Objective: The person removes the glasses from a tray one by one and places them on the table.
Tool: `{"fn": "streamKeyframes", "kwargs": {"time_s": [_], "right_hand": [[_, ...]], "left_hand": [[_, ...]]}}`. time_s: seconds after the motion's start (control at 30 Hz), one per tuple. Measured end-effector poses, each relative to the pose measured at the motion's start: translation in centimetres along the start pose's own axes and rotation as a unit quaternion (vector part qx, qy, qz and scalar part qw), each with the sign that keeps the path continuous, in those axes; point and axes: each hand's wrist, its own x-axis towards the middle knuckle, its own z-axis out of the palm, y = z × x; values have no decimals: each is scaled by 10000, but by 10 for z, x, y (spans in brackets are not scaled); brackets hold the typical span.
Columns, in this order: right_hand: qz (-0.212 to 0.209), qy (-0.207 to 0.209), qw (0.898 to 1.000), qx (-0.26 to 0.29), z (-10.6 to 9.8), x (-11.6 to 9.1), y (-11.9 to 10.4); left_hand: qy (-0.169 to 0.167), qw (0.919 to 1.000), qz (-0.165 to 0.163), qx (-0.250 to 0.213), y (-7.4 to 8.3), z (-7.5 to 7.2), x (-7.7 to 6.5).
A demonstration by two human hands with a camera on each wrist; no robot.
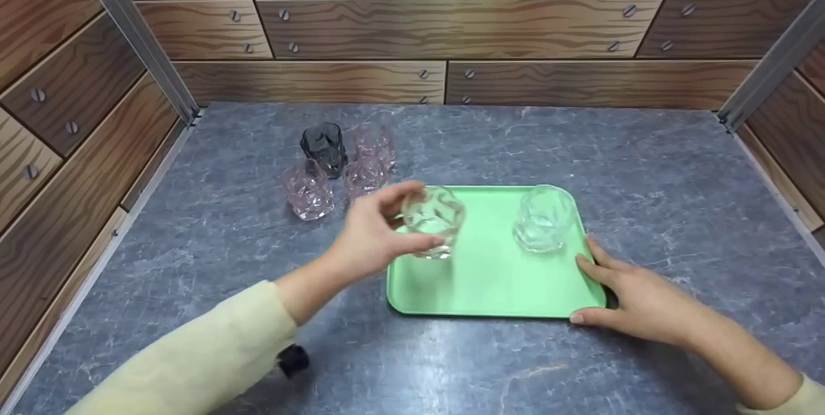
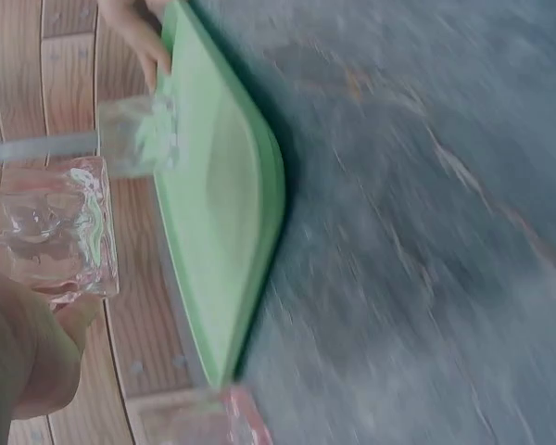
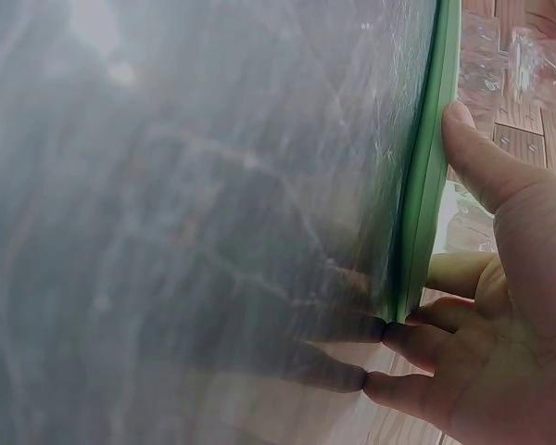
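My left hand (image 1: 374,228) grips a clear drinking glass (image 1: 434,221) between thumb and fingers, over the left part of a green tray (image 1: 490,279). Seen from the left wrist, the held glass (image 2: 51,227) appears apart from the tray (image 2: 232,176). A second clear glass (image 1: 544,218) stands on the tray's right side. My right hand (image 1: 644,296) holds the tray at its near right corner, thumb at the front edge and fingers along the right rim. In the right wrist view, the right hand's lower fingertips (image 3: 398,389) touch the tabletop beside the rim.
Left of the tray's far corner stand several glasses: a dark grey glass (image 1: 325,151) and pink-tinted ones, including a pink glass (image 1: 309,193) nearest the left. A small black object (image 1: 293,360) lies by the left sleeve. Wood-patterned walls (image 1: 451,28) enclose the grey marbled table (image 1: 213,241).
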Motion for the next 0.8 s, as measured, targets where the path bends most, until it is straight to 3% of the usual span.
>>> {"fn": "streamKeyframes", "kwargs": {"time_s": [0.2, 0.4, 0.8], "right_hand": [[-88, 121, 9999, -4, 0, -2, 1], [-7, -34, 10000, 54, 0, -1, 1], [-48, -2, 10000, -10, 0, 1, 2]], "left_hand": [[120, 9999, 90, 17, -3, -29, -6], [220, 9997, 51, 131, -8, -52, -13], [504, 9968, -49, 614, -23, -74, -23]]}}
